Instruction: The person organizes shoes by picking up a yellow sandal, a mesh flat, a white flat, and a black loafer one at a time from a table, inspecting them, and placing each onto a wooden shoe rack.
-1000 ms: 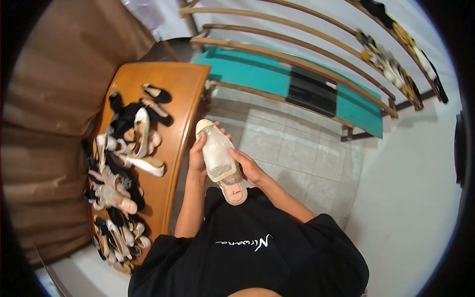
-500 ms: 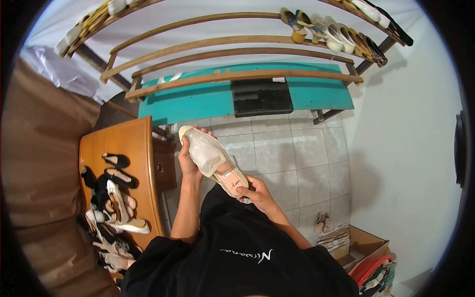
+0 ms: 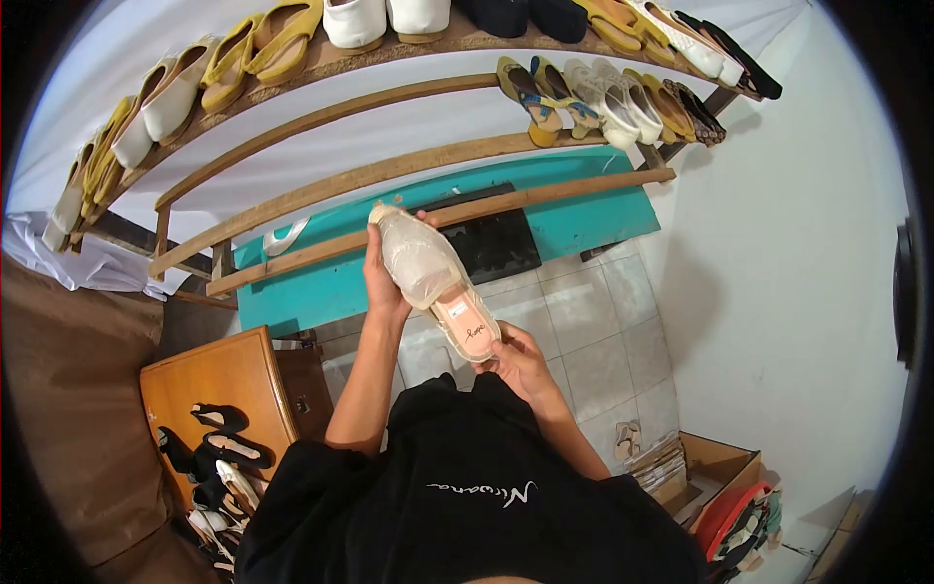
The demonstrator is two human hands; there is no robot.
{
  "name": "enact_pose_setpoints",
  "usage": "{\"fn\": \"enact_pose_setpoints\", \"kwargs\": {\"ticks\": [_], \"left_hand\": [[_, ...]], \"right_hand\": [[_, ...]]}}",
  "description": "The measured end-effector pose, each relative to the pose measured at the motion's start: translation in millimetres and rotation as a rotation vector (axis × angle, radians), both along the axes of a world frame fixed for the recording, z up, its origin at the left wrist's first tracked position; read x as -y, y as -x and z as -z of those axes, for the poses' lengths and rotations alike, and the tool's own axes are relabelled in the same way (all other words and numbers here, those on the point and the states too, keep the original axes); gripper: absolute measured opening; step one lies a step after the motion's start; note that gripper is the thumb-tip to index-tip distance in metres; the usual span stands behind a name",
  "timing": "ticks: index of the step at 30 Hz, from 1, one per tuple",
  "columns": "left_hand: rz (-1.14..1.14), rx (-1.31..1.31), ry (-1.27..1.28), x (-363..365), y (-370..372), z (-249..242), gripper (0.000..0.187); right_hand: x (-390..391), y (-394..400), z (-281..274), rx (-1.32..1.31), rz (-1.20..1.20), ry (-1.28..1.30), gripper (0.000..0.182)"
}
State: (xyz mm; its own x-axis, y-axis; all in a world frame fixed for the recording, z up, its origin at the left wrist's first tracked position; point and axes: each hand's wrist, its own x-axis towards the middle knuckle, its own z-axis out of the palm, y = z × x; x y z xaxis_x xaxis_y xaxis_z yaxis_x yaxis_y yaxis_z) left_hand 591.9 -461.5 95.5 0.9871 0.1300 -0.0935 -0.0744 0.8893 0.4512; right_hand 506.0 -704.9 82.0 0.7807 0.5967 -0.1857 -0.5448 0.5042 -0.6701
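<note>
A pale cream slip-on shoe [image 3: 420, 263] with a pinkish insole is held out in front of my body, its toe pointing up and to the left. What looks like clear plastic covers the toe part. My left hand [image 3: 387, 277] grips the front of the shoe, thumb on the near side and fingertips showing past the far edge. At the heel, my right hand [image 3: 516, 358] pinches the rim with its thumb over the insole. Script lettering and a small white label show on the insole.
Ahead stands a wooden rack [image 3: 321, 216] with several shoes on its upper rails, including white flats [image 3: 355, 21]. Below is a turquoise bench [image 3: 282, 310] with a black panel. An orange-brown cabinet [image 3: 214, 375] with piled shoes is at left; a cardboard box [image 3: 718, 456] sits lower right.
The view has tilted up, bringing more of the rack's top row into sight. Both hands still hold the shoe, now raised further forward, its toe overlapping the rack's lower rail.
</note>
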Motion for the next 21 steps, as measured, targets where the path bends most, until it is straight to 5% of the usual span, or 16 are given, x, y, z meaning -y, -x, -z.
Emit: {"fn": "enact_pose_setpoints", "kwargs": {"ticks": [10, 16, 17, 20, 21], "left_hand": [[0.020, -0.167, -0.658, -10, -138, -45, 0.050], [-0.112, -0.261, -0.985, 2, -223, -76, 0.059], [-0.164, -0.237, -1.042, -4, -253, -50, 0.062], [-0.182, -0.283, -1.267, 11, -273, -72, 0.061], [-0.031, -0.394, -1.366, -5, -299, -56, 0.061]], "right_hand": [[-3, -93, -12, 0.063, 0.084, -0.129, 0.036], [-9, -177, -27, -0.025, 0.316, 0.072, 0.027], [-11, -192, -27, -0.042, 0.334, 0.062, 0.026], [-21, -226, -13, -0.019, 0.446, 0.039, 0.025], [-24, -233, -14, -0.039, 0.454, 0.022, 0.024]]}}
